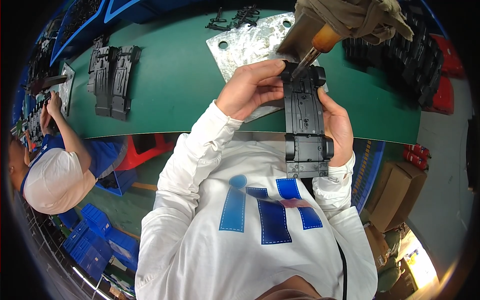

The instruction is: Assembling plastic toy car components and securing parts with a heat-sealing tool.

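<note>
A long black plastic chassis-like part (304,112) is held upright-lengthwise in front of my chest, its far end over the metal plate (250,42). My left hand (252,87) pinches its far left corner between thumb and fingers. Along its right side, my right hand (337,127) grips the edge, with the fingers partly hidden behind it. The metal tip of a soldering-iron-like tool (320,42) with an amber handle points down at the far end; whether it touches, I cannot tell. Brown cloth (357,20) wraps the tool's upper end.
Two long black parts (114,80) and another behind them lie on the green table (170,75) at left. Small black pieces (232,19) sit at the plate's far edge. Black parts are stacked (400,70) at right. A co-worker (60,165) works at far left, near a red stool (145,152).
</note>
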### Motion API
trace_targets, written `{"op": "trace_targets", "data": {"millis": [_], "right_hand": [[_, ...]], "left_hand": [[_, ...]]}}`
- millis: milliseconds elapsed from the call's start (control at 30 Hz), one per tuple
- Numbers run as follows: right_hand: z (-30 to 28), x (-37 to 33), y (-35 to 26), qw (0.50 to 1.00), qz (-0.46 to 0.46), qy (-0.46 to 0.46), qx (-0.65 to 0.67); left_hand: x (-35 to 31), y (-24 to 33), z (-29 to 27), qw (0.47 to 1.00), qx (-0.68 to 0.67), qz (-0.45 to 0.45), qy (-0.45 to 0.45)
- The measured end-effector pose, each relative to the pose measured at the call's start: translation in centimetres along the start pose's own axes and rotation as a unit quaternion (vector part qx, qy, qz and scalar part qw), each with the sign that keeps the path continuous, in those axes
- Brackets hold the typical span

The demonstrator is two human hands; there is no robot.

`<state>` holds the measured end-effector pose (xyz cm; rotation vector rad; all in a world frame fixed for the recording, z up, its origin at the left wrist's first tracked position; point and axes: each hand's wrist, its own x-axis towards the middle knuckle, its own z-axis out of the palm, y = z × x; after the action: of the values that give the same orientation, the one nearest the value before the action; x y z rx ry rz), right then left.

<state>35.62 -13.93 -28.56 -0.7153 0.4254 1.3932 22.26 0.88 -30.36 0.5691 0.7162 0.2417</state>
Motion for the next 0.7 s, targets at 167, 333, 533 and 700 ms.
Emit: {"op": "trace_targets", "data": {"millis": [167, 333, 533, 700], "right_hand": [[-0.05, -0.06, -0.08, 1.0, -0.003, -0.01, -0.002], [-0.08, -0.02, -0.04, 0.999, 0.015, -0.025, 0.016], [-0.56, 0.18, -0.23, 0.999, 0.033, -0.021, 0.028], [-0.4, 0.06, -0.19, 0.999, 0.025, -0.018, 0.028]], "left_hand": [[0.04, 0.0, -0.16, 1.0, -0.002, -0.001, -0.004], [-0.23, 0.16, 0.07, 1.0, 0.0, -0.002, 0.006], [-0.33, 0.2, 0.29, 1.0, -0.003, 0.002, 0.012], [-0.21, 0.15, 0.21, 1.0, -0.006, -0.002, 0.008]]}}
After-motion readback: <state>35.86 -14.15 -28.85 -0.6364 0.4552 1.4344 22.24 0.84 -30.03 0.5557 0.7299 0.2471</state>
